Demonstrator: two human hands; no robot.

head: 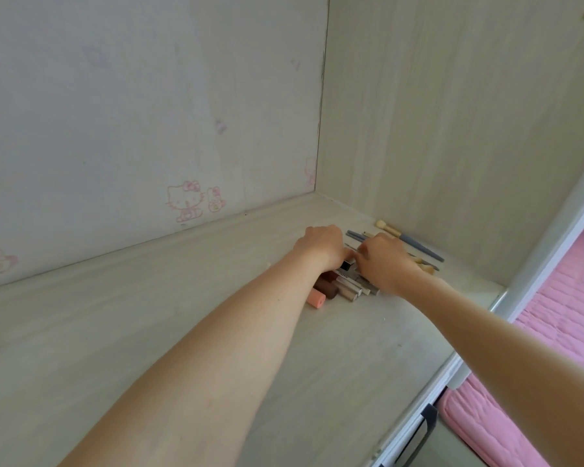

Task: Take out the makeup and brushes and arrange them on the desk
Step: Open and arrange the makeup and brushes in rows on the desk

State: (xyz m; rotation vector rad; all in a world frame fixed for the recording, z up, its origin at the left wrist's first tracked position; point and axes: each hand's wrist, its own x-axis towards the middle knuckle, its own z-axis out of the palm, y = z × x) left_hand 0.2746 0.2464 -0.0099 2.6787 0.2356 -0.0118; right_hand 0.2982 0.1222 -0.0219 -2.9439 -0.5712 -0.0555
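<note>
a row of slim makeup tubes point(343, 287), pink, brown and beige, lies on the pale wooden desk point(169, 318) under both hands. the left hand point(321, 246) and right hand point(383, 261) curl over them; i cannot tell their grip. blue-handled brushes point(415, 246) lie just beyond, near the side panel point(452, 129).

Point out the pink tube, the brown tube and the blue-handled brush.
pink tube point(316, 299): head view, middle of its body.
brown tube point(327, 288): head view, on its brown barrel.
blue-handled brush point(418, 246): head view, on the blue handle by the side wall.
</note>
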